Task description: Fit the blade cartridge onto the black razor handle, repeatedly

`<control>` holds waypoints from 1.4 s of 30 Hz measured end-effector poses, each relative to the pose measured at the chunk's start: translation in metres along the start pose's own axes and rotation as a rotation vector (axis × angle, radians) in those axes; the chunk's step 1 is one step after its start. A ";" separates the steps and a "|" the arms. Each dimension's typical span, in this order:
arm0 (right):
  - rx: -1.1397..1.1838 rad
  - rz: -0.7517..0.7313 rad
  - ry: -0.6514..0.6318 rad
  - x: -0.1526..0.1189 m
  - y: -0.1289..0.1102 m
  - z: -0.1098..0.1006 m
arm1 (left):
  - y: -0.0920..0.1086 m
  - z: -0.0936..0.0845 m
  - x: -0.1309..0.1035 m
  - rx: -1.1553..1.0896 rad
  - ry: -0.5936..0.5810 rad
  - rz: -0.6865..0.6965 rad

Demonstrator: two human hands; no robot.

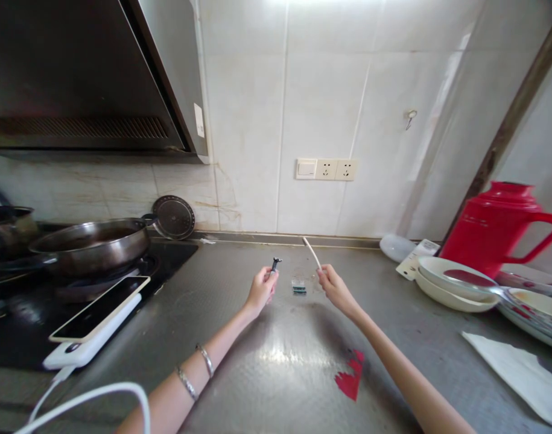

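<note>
My left hand (260, 288) is closed around a small dark tool with a T-shaped head (276, 263), which looks like a razor; its lower part is hidden in my fingers. Pinched in my right hand (333, 286) is a thin white stick (312, 253), slightly bent and pointing up towards the wall. Both hands are held over the steel counter (276, 386), apart from each other. Between them lies a small flat item (298, 289), partly clear and partly dark, too small to make out. A torn red scrap (350, 380) rests nearer to me.
On the left, a steel pan (95, 241) stands on the black stove, beside a phone (101, 308) on a white power bank (92, 337) with its cable. At right are a red thermos jug (493, 226), stacked dishes (456, 283) and a white paper sheet (515, 374).
</note>
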State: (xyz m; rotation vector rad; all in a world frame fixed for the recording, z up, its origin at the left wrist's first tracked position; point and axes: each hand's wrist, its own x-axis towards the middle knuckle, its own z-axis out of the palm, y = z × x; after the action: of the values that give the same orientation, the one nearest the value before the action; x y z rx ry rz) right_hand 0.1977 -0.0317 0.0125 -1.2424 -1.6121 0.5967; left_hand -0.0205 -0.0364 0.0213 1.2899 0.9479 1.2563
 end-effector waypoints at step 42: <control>1.122 0.534 -0.047 -0.084 -0.103 0.049 | -0.011 0.015 -0.009 0.074 0.118 0.330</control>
State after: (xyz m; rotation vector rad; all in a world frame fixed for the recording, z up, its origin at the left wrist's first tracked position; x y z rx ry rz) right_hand 0.1088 -0.1372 0.0440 -0.7436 -0.6822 1.5865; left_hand -0.0052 -0.0460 0.0106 1.4862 0.8955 1.5778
